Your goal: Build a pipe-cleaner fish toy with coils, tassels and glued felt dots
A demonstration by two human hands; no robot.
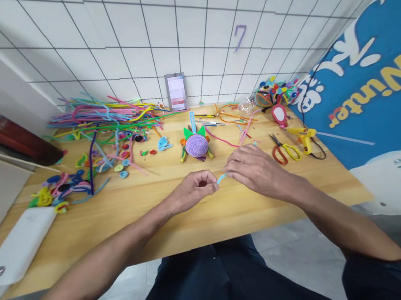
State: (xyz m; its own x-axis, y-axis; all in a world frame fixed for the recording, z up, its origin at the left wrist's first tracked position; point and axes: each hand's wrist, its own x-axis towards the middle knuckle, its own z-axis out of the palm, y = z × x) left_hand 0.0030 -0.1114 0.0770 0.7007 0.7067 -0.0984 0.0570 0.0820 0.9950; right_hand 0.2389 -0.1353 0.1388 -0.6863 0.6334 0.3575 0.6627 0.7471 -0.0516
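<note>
White tiled wall (pixel 123 55) with dark grout lines across the top of the frame, marked with a purple "7" right of top centre; below, a pale wooden table (pixel 183 229) with visible grain.

Centre of frame, just over the table's bare front part: one short light-blue strip (pixel 222 178), slanting up to the right between two bare hands. Left hand (pixel 197 186): thumb and index finger pinched together on the strip's lower end, other fingers curled. Right hand (pixel 253 169): fingers bent and closed on the upper end, back of hand upward; exact placing of the right thumb hidden, impossible to tell.

Just above the hands: one purple coiled figure (pixel 197 146), with green pointed pieces and an upright light-blue loop on top. To its left, one crumpled light-blue piece (pixel 164 144); behind, one yellow-handled cutter (pixel 205 115).

Right of centre: scissors (pixel 280 145), one handle red, one yellow; yellow glue gun (pixel 305 139); pink-rimmed oval item (pixel 280 115).

Upper left of centre: large bundle of multicoloured fuzzy sticks (pixel 102 112). Against the wall, upper centre: upright phone (pixel 177 92), screen blurred.

Left edge: dark red flask (pixel 1 134), tilted in view; white power bank (pixel 20 246). Right edge: blue banner (pixel 375 90), lettered "Winter".
</note>
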